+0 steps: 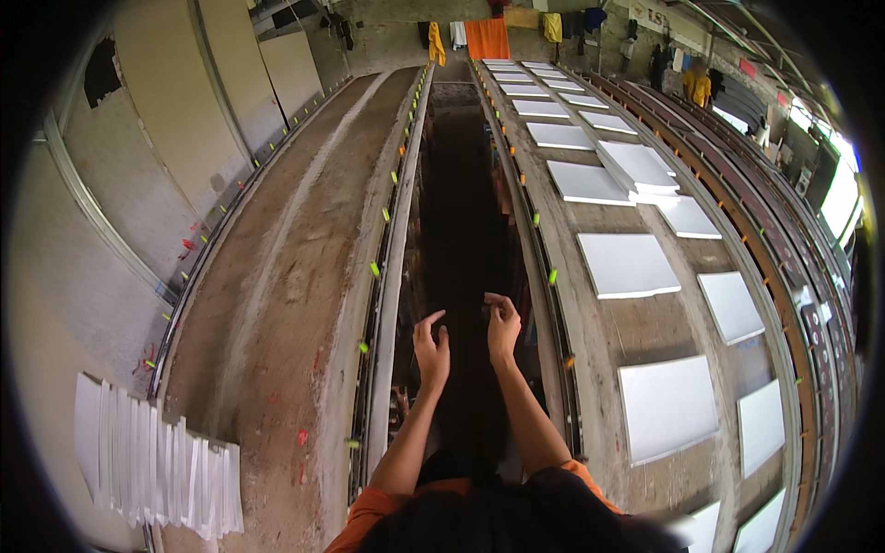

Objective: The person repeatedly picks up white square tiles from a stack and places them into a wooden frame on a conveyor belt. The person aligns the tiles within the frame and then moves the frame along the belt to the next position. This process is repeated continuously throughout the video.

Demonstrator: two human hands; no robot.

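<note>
My left hand [431, 350] is raised over the dark aisle between two long tables, its fingers loosely bent and the thumb apart. Beside it and a little to the right, my right hand [502, 328] is held up with curved fingers that do not close on anything. Both hands are bare, and a gap separates them. To the right of my right hand, white rectangular sheets or thin pads [629, 265] lie in two rows along the right table [636, 336]. Nearest on that side is a larger white rectangle [668, 407].
The left table [277, 304] has a worn brown top with a pale streak. Several white stacks [157, 461] lean in a row at its near left corner. Green and orange clips [374, 268] line the table edges. Cloths [487, 39] hang at the back; a person in yellow [697, 87] is far right.
</note>
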